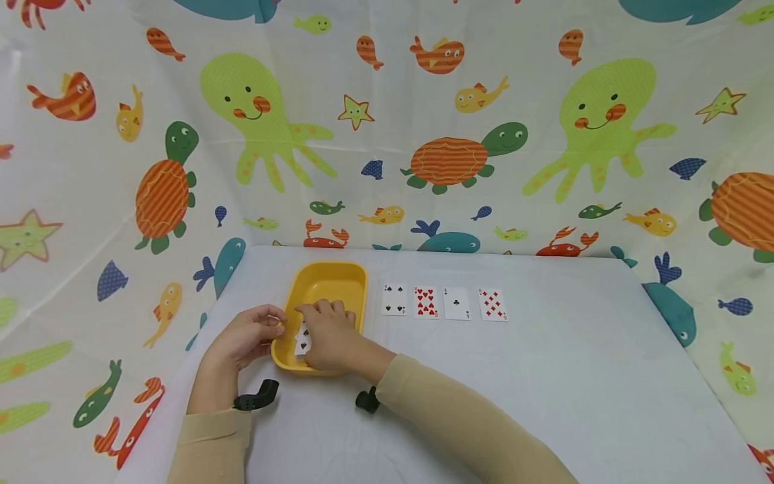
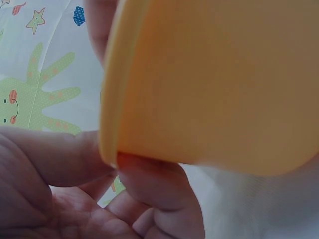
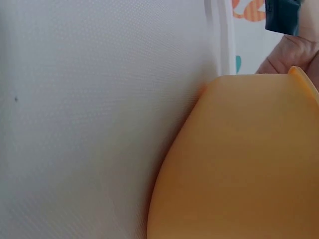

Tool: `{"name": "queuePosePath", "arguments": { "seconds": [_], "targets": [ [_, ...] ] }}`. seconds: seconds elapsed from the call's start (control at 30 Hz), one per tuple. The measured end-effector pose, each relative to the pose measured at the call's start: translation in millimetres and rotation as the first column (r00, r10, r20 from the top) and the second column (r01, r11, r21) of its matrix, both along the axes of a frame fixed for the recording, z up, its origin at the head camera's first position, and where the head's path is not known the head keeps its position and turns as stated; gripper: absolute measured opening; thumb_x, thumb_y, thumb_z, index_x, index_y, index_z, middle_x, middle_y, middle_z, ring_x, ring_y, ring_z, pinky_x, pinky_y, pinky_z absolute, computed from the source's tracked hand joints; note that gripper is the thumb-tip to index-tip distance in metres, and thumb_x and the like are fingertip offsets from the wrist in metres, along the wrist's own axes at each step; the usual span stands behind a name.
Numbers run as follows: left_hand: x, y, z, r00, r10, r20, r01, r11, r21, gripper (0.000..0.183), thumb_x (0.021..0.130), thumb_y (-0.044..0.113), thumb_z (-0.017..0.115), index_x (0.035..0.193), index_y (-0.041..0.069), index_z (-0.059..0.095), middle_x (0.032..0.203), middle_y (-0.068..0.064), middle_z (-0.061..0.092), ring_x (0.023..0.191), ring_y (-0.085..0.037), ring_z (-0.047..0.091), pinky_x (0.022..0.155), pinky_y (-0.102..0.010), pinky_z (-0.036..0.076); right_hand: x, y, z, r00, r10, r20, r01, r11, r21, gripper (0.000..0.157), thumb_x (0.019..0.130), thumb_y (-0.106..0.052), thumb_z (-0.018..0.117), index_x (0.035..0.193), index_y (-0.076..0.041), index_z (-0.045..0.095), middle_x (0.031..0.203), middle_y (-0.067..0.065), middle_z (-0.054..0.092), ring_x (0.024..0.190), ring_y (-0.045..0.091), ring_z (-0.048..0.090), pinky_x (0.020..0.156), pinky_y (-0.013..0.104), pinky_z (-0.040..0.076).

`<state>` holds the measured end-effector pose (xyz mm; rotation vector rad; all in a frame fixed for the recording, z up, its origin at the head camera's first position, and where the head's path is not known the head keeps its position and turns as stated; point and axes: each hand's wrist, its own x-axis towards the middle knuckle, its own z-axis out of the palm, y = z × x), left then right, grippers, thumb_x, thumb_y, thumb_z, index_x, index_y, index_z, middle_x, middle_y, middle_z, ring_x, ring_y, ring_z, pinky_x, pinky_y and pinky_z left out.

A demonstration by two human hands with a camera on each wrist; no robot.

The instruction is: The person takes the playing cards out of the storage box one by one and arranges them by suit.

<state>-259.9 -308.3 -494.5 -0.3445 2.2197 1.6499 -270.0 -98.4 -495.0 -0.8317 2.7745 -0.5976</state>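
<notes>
A yellow plastic tray [image 1: 329, 270] with raised walls stands on the white table, left of the middle. My left hand [image 1: 250, 333] pinches its left rim between thumb and fingers; the left wrist view shows the tray wall [image 2: 214, 84] close up with a finger [image 2: 154, 184] against its outside. Inside the tray lie loose playing cards [image 1: 303, 343] with black spades showing. Over them reaches my right hand [image 1: 334, 339], back of the hand up and fingers bent down into the tray. Its fingertips are hidden, so I cannot tell whether they grip a card.
Right of the tray, several face-up playing cards lie in a row: a four of spades [image 1: 394, 300], a hearts card [image 1: 426, 302], an ace of clubs [image 1: 456, 304] and a diamonds card [image 1: 493, 305]. A sea-animal print curtain [image 1: 387, 81] hangs behind and beside the table [image 1: 574, 376].
</notes>
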Motion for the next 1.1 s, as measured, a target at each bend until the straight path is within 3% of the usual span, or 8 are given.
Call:
{"name": "queuePosePath", "arguments": {
  "seconds": [0.27, 0.5, 0.87, 1.1],
  "targets": [
    [0.8, 0, 1.9, 1.000, -0.006, 0.000, 0.006, 1.000, 0.003, 0.017, 0.103, 0.009, 0.066, 0.120, 0.005, 0.066, 0.099, -0.005, 0.066, 0.086, -0.023, 0.063, 0.076, -0.028, 0.061, -1.4, 1, 3.2, 0.999, 0.013, 0.037, -0.010, 0.996, -0.084, 0.096, 0.081, -0.042, 0.094, 0.162, -0.034, 0.042, 0.153, -0.002, 0.051, 0.132, 0.023, 0.043, 0.108, 0.043, 0.043],
    [0.4, 1, 1.9, 1.000, -0.007, 0.002, 0.007, 1.000, 0.003, 0.015, 0.104, 0.008, 0.065, 0.119, 0.007, 0.066, 0.099, -0.005, 0.067, 0.087, -0.023, 0.064, 0.077, -0.029, 0.061, 2.3, 5, 6.0, 0.999, 0.033, 0.005, -0.032, 0.992, -0.122, 0.096, 0.081, -0.043, 0.094, 0.161, -0.035, 0.042, 0.153, -0.003, 0.052, 0.131, 0.021, 0.045, 0.106, 0.040, 0.043],
    [0.4, 1, 1.4, 1.000, 0.005, 0.006, -0.005, 1.000, -0.025, 0.018, 0.103, 0.009, 0.067, 0.121, 0.005, 0.066, 0.098, -0.005, 0.066, 0.085, -0.023, 0.065, 0.078, -0.028, 0.062, 8.3, 18, 19.0, 1.000, 0.015, -0.001, -0.015, 0.991, -0.131, 0.098, 0.080, -0.047, 0.094, 0.162, -0.037, 0.042, 0.155, -0.004, 0.052, 0.133, 0.020, 0.045, 0.109, 0.043, 0.044],
    [0.3, 2, 0.4, 1.000, -0.001, -0.001, 0.001, 1.000, -0.015, 0.020, 0.103, 0.009, 0.066, 0.122, 0.004, 0.065, 0.099, -0.006, 0.067, 0.086, -0.024, 0.065, 0.077, -0.029, 0.062, 10.3, 30, 24.6, 1.000, 0.007, -0.004, -0.007, 0.989, -0.148, 0.100, 0.079, -0.038, 0.095, 0.163, -0.036, 0.042, 0.156, -0.003, 0.052, 0.136, 0.022, 0.046, 0.106, 0.045, 0.042]
  ]
}}
